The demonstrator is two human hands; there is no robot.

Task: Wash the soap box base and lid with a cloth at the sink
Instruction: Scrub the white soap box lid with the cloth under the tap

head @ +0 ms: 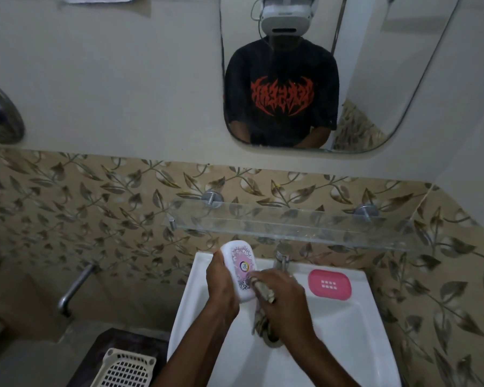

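Over the sink [338, 325], left hand [221, 287] grips lid [242, 270] by edge.

We are in a small home bathroom. A white ceramic sink [347, 344] stands against the wall with a chrome tap [282, 258] at its back rim, and a pink soap box base [329, 284] lies on the rim to the right of the tap. Above it we see a glass shelf [291, 227] on round metal brackets and, higher up, a rounded mirror [389, 65]. Leaf-patterned tiles [95, 208] cover the lower wall. To the left a second spout [76, 283] juts from the tiles, a round metal mixer plate [0, 113] sits higher on the wall, and a cream plastic basket [127, 368] stands below.
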